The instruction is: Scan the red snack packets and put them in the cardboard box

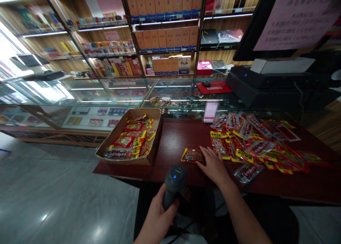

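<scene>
Holding a dark scanner (176, 176), blue light on top, in the left grip (163, 210), with fingers closed round the handle, just off the near edge of the surface (173, 139). Touching the right end of a single snack packet (193, 156) with the right grip (213, 164), thumb and fingers spread at that end and partly covering it; cannot tell whether pinching or merely resting. Lying flat on the dark red surface, between a cardboard box (138, 161) on the left and a large heap of packets (249, 144) on the right.

Crowded closely by that heap, overlapping in layers, with one clear-wrapped packet (249, 173) near the right forearm. Open at the top on the left, with more red and yellow packets (133, 137) inside. Behind, past a blurred pinkish card (211, 111), a glass display case (170, 83) with a red mouse pad (221, 89) and black mouse (206, 83) on top. Blocking part of the lit wall shelves (165, 21), at upper right, a black monitor (247, 38) behind a pink printed sheet (290, 27).
</scene>
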`<state>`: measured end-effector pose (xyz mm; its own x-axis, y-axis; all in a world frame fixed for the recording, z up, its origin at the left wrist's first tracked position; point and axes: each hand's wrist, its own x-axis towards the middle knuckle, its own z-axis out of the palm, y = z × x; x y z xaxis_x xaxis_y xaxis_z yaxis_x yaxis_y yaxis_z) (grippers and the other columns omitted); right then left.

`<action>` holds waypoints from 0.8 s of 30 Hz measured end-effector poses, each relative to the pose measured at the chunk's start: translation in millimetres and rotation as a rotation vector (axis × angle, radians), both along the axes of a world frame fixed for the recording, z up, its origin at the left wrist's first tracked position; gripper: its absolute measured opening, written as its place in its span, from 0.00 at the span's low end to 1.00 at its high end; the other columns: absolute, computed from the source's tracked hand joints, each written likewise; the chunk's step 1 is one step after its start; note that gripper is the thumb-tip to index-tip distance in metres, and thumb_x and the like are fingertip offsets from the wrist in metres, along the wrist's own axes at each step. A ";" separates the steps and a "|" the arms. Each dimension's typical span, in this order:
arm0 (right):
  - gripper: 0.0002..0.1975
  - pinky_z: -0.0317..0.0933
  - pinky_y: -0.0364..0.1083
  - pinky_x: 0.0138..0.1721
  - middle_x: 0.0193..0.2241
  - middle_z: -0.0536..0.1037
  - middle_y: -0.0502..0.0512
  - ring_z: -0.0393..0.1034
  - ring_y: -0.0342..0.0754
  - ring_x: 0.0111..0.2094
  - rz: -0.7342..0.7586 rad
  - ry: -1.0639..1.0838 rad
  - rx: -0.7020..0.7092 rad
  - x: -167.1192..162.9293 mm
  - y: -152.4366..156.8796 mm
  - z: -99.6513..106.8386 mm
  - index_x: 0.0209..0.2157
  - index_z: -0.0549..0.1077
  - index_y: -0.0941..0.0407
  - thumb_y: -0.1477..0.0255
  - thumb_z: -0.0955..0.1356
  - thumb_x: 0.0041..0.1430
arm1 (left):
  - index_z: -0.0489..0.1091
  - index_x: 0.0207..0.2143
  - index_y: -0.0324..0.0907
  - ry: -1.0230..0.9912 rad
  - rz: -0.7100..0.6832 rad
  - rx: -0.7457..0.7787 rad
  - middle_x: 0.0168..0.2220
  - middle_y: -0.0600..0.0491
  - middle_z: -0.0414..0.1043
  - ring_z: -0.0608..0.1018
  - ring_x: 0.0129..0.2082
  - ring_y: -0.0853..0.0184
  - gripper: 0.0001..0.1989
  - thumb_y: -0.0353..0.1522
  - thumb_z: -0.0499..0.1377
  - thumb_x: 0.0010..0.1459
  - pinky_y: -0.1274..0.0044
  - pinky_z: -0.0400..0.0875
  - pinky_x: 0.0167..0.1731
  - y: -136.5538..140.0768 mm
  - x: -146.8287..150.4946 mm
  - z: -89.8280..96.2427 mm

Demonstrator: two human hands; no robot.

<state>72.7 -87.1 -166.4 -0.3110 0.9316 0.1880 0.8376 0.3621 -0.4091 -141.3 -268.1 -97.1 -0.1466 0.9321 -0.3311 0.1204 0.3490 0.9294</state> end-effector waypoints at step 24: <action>0.25 0.72 0.54 0.51 0.49 0.81 0.55 0.79 0.54 0.46 0.036 0.790 -0.260 -39.3 21.6 41.5 0.55 0.69 0.49 0.65 0.74 0.56 | 0.72 0.46 0.39 -0.068 0.067 -0.021 0.19 0.65 0.59 0.63 0.16 0.73 0.16 0.33 0.61 0.55 0.82 0.60 0.16 -5.0 -6.1 0.1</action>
<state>33.4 -65.5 -124.9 -0.2078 0.9676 0.1436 0.2585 0.1959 -0.9459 -147.4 -273.1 -97.1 -0.1846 0.9138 -0.3617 0.0334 0.3737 0.9270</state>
